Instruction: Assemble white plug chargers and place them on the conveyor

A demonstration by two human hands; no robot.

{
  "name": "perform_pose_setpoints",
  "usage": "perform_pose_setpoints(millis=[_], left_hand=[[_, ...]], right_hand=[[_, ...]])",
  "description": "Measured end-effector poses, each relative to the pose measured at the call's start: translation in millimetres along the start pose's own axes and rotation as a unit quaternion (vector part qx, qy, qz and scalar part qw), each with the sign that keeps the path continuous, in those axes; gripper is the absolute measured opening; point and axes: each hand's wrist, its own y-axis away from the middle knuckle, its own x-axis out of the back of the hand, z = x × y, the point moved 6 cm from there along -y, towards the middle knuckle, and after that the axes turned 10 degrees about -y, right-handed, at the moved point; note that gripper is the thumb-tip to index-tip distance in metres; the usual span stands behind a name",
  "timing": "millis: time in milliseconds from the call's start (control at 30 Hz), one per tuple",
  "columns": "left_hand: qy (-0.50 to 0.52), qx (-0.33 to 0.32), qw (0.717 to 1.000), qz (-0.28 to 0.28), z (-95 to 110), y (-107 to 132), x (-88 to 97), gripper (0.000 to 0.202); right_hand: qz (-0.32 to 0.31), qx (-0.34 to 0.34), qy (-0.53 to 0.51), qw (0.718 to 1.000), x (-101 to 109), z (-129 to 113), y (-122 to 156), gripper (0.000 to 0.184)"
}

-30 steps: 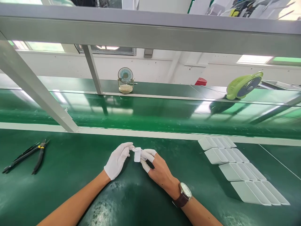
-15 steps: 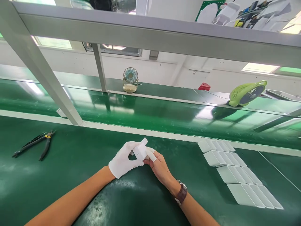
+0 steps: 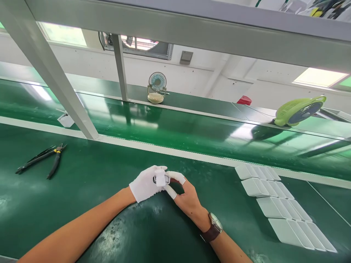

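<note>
My left hand [image 3: 144, 183], in a white glove, and my right hand [image 3: 184, 195], bare with white finger cots and a wristwatch, meet over the green table [image 3: 90, 204]. Together they pinch a small white plastic part [image 3: 159, 178] with a dark metal opening showing at its end. The fingers of both hands are closed round it, just above the mat. Rows of white flat casings [image 3: 276, 199] lie to the right of my right hand.
Black pliers and tweezers [image 3: 44, 159] lie at the left on the table. Behind a white rail runs a glossy green conveyor [image 3: 192, 133]. A small teal desk fan [image 3: 157, 87], a lime-green fan [image 3: 298, 109] and slanted metal frame posts [image 3: 55, 78] stand beyond.
The white part has been turned between my fingers, from tilted upward to lying flatter with its dark end toward me. The camera view shifted slightly.
</note>
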Motion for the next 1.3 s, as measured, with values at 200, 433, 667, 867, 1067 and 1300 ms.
perform_pose_setpoints(millis=[200, 433, 667, 867, 1067, 1300], left_hand=[[0.064, -0.025, 0.997, -0.039, 0, -1, 0.3, 0.044], [0.033, -0.031, 0.999, -0.014, 2, -1, 2.4, 0.041], [0.035, -0.038, 0.998, -0.02, -1, -1, -1.4, 0.038], [-0.001, -0.074, 0.997, -0.01, 4, -2, -0.1, 0.036], [-0.043, -0.094, 0.995, 0.008, 7, -3, 3.7, 0.033], [-0.044, -0.089, 0.995, 0.017, 6, 2, -0.7, 0.034]], right_hand=[[-0.039, 0.122, 0.074, 0.989, 4, -7, 0, 0.033], [-0.054, 0.12, 0.058, 0.99, 3, -10, -2, 0.025], [-0.038, 0.057, -0.021, 0.997, 3, -11, -5, 0.015], [-0.043, 0.059, -0.024, 0.997, 3, -8, -5, 0.023], [-0.047, 0.028, -0.064, 0.996, 3, -9, -5, 0.028], [-0.054, 0.029, -0.039, 0.997, 1, -5, -3, 0.033]])
